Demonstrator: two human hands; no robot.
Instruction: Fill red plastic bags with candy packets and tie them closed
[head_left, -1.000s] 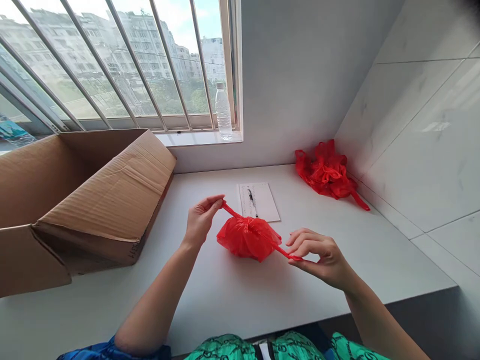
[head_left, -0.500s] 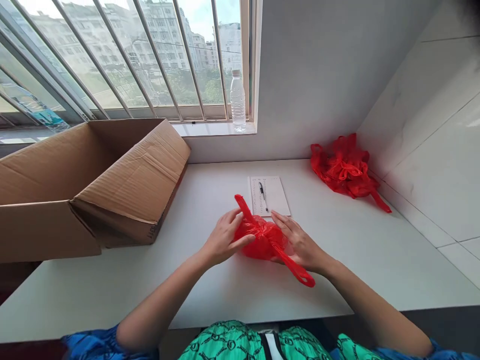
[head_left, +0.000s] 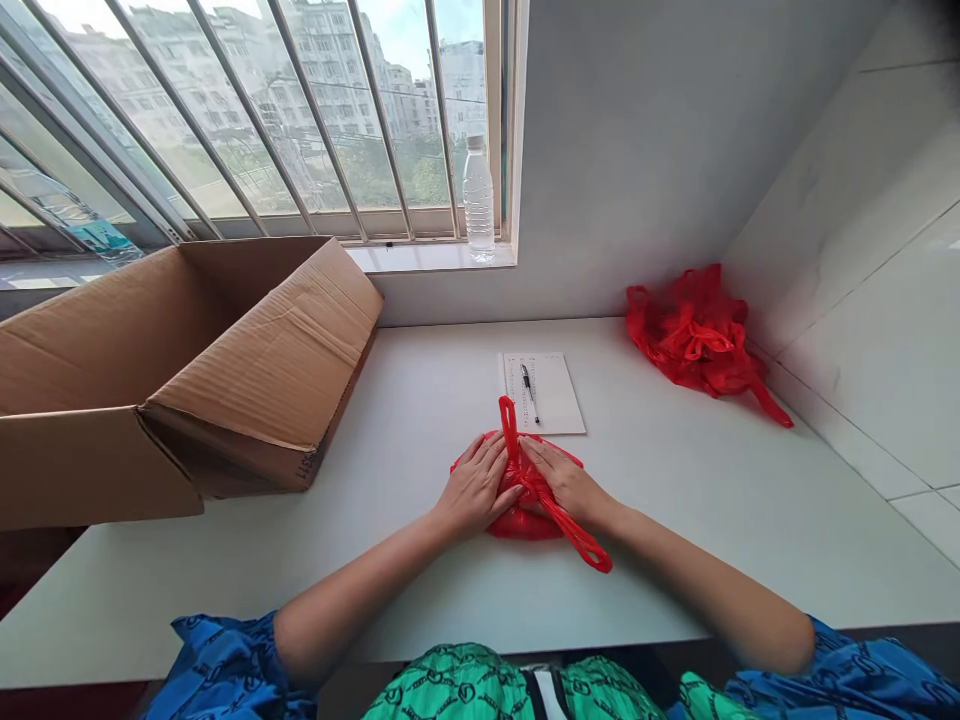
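Observation:
A red plastic bag, knotted at the top, lies on the white table in front of me. One handle loop points away from me and the other trails toward the near right. Flat on the bag's left part rests my left hand, fingers stretched out. My right hand lies flat over its right part, also with fingers extended. Both palms press on the plastic, on either side of the knot. What the bag contains is hidden.
Just beyond the bag is a notebook with a black pen on it. A large open cardboard box stands at left. More crumpled red bags lie at the back right. A clear bottle stands on the windowsill.
Both hands have moved from the bag's sides onto its top and press it flatter and wider. The far handle loop has swung more upright.

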